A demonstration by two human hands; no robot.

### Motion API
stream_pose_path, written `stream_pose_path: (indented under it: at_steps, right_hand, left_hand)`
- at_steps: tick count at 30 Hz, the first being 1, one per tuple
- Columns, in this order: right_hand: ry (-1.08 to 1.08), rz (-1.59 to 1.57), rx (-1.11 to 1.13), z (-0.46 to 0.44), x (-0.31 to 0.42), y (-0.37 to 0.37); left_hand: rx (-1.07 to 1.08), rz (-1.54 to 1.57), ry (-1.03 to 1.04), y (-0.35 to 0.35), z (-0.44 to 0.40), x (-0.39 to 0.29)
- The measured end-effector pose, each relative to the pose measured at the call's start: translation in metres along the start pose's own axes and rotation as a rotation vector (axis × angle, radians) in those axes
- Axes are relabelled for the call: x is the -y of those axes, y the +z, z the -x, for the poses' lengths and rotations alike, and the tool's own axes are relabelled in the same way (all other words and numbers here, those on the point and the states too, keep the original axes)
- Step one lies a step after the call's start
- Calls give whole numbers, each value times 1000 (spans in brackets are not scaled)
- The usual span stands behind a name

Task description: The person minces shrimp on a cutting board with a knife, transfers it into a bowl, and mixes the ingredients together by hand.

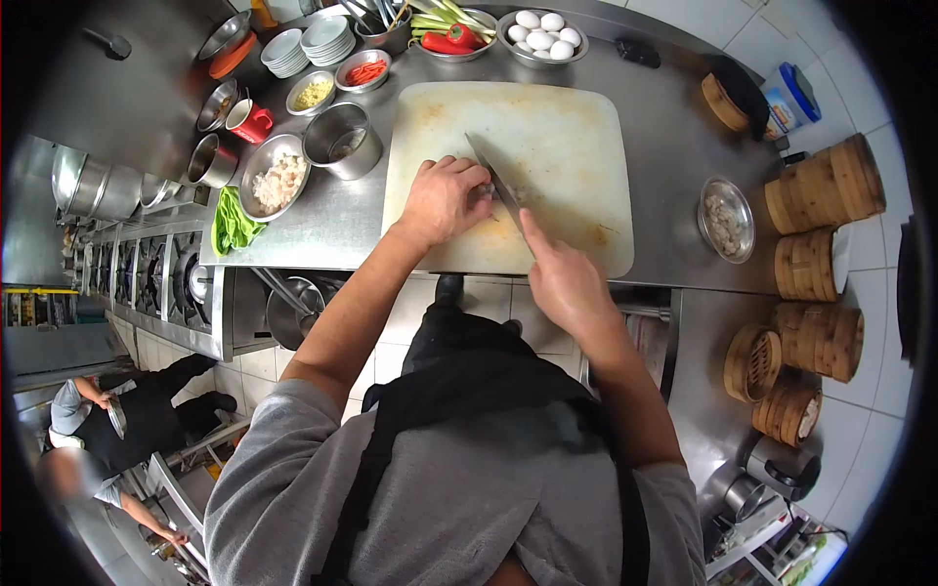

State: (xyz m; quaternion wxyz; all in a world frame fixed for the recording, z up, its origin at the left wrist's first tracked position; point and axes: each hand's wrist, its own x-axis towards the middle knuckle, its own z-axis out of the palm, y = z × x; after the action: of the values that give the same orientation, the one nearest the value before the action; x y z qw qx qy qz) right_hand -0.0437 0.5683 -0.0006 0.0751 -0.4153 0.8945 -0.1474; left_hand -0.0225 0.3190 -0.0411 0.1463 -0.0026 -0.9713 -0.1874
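Note:
My right hand is closed round the handle of a kitchen knife, its blade slanting up and left over the cutting board. Close to the blade's left side, my left hand has its fingers curled and pressed down on the board. A small bit of food seems to lie under those fingertips, mostly hidden, so its kind cannot be made out. Wet marks and brownish stains show on the board near the blade. A metal bowl with pale, chopped-looking pieces stands to the right of the board.
Left of the board are a metal pot, a bowl of pale chunks, green leaves and a red mug. Eggs and red peppers sit behind. Bamboo steamers line the right. Another person stands lower left.

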Motion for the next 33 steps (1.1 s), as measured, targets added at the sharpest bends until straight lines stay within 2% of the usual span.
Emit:
stream_pose_path:
  at_steps: [3, 5, 8, 12, 15, 17, 20, 27, 29, 33]
  right_hand:
    - [13, -66, -78, 10, -7, -11]
    - [105, -26, -92, 7, -7, -22]
    - [44, -100, -126, 17, -2, -14]
    - [85, -111, -28, 17, 0, -1]
    - [86, -41, -25, 13, 0, 1]
    - [88, -58, -13, 11, 6, -5]
    - [-26, -37, -128, 10, 10, 2]
    - [-52, 0, -66, 12, 19, -8]
    - [44, -24, 80, 17, 20, -16]
    - [-13, -50, -10, 5, 14, 6]
  left_hand:
    - [-46, -50, 24, 2, 6, -5]
    - [-18, -83, -41, 5, 6, -7]
    - [-57, -51, -80, 5, 11, -11]
    - [-65, -9, -101, 5, 13, -10]
    - [34, -17, -92, -3, 15, -5]
    - [-131, 17, -52, -5, 16, -6]
    - [-77, 20, -52, -3, 18, -5]
    - [-109, 1, -33, 9, 14, -2]
    - [-158, -8, -15, 10, 12, -1]
    - [-103, -9, -26, 10, 14, 0]
